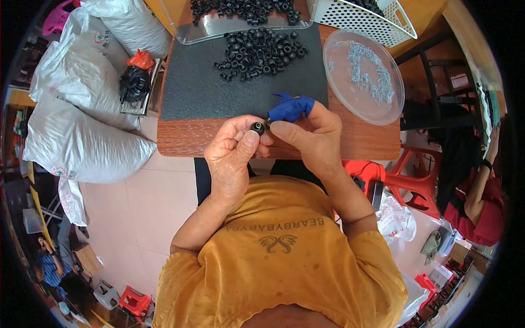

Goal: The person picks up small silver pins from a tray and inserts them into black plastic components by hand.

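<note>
Just past the table's near edge, my left hand [232, 150] pinches a small round black plastic part [257, 128] between thumb and fingers. A pale ring shows at the opening in that part. Right beside it, my right hand [314, 131] is closed in a pinch, with blue wrapping [291, 108] around its fingers. Something small and dark sits at its fingertips, mostly hidden, and I cannot make out what it is. Beyond both hands, a pile of similar black plastic parts [260, 54] lies on a dark mat [191, 90].
A clear tub [199, 37] of black parts stands at the far edge. To its right is a white perforated basket [361, 24]. A round clear tray [338, 71] bears small silvery pieces. White sacks [90, 142] lie left, a red stool [415, 177] right.
</note>
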Demonstrator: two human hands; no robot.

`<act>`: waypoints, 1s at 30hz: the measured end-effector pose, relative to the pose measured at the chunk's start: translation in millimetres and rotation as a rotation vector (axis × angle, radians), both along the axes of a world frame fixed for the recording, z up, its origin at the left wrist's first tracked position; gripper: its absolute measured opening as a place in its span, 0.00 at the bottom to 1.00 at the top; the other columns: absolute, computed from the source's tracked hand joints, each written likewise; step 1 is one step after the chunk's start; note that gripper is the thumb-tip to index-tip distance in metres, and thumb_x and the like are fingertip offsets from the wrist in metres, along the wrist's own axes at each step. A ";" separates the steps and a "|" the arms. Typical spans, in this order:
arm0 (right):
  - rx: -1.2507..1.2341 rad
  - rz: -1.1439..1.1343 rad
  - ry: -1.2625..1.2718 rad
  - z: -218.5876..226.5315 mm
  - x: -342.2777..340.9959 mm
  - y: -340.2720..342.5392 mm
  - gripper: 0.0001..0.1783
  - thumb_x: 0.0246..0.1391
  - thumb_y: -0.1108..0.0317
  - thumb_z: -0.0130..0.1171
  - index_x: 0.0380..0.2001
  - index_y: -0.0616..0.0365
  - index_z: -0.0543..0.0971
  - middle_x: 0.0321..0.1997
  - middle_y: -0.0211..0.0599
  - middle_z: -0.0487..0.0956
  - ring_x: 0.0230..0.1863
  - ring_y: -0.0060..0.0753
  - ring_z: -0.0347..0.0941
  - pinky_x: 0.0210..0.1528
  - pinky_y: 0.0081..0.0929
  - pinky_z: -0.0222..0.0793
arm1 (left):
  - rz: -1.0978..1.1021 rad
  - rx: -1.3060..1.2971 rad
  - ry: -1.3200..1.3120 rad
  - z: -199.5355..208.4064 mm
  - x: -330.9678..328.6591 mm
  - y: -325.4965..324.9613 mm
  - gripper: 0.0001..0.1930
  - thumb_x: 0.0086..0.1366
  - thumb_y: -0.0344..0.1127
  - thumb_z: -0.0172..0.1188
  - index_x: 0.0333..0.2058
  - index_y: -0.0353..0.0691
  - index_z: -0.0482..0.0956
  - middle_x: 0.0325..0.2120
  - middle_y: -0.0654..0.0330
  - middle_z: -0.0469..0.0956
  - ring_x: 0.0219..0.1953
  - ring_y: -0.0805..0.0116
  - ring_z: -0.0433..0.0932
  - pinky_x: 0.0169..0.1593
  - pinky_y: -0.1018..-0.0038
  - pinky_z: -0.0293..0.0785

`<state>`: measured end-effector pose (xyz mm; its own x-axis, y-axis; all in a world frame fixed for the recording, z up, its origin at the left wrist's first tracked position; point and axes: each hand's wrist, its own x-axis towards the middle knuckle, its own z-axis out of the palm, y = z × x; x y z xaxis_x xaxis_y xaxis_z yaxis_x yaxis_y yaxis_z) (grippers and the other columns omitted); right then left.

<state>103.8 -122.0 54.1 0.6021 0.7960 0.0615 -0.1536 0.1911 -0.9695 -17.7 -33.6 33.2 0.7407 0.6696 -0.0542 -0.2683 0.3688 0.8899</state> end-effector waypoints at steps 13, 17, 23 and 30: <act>0.056 0.030 0.110 -13.8 1.7 3.4 0.08 0.46 0.80 0.61 0.33 0.64 0.76 0.30 0.30 0.77 0.31 0.19 0.73 0.35 0.19 0.71 | -0.045 0.096 0.106 -0.8 -5.9 6.8 0.12 0.62 0.31 0.56 0.42 0.32 0.73 0.30 0.62 0.77 0.30 0.80 0.74 0.33 0.85 0.71; 0.045 0.049 0.120 -11.8 1.6 3.3 0.08 0.46 0.81 0.60 0.32 0.63 0.76 0.30 0.30 0.77 0.31 0.18 0.73 0.35 0.18 0.71 | -0.061 0.092 0.116 -2.9 -5.7 7.4 0.12 0.61 0.31 0.56 0.42 0.31 0.73 0.29 0.62 0.76 0.30 0.80 0.73 0.33 0.85 0.70; -0.003 -0.008 -0.101 -10.5 -1.5 4.3 0.06 0.45 0.82 0.59 0.29 0.63 0.77 0.32 0.26 0.73 0.31 0.17 0.73 0.34 0.16 0.70 | -0.071 0.115 0.122 -3.4 -3.7 9.6 0.11 0.62 0.30 0.56 0.41 0.31 0.74 0.28 0.63 0.76 0.29 0.80 0.72 0.32 0.85 0.70; -0.087 0.003 -0.264 -16.4 1.3 0.6 0.08 0.43 0.83 0.61 0.29 0.64 0.77 0.31 0.30 0.73 0.33 0.21 0.71 0.36 0.18 0.67 | -0.075 0.130 0.163 -3.0 -2.8 9.3 0.10 0.62 0.28 0.55 0.41 0.31 0.74 0.26 0.63 0.76 0.26 0.81 0.71 0.29 0.86 0.69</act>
<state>105.0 -121.5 37.7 0.5719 0.8070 0.1470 0.1061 0.1049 -0.9888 -20.5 -24.3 30.2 0.7772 0.6222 -0.0942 -0.0928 0.2613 0.9608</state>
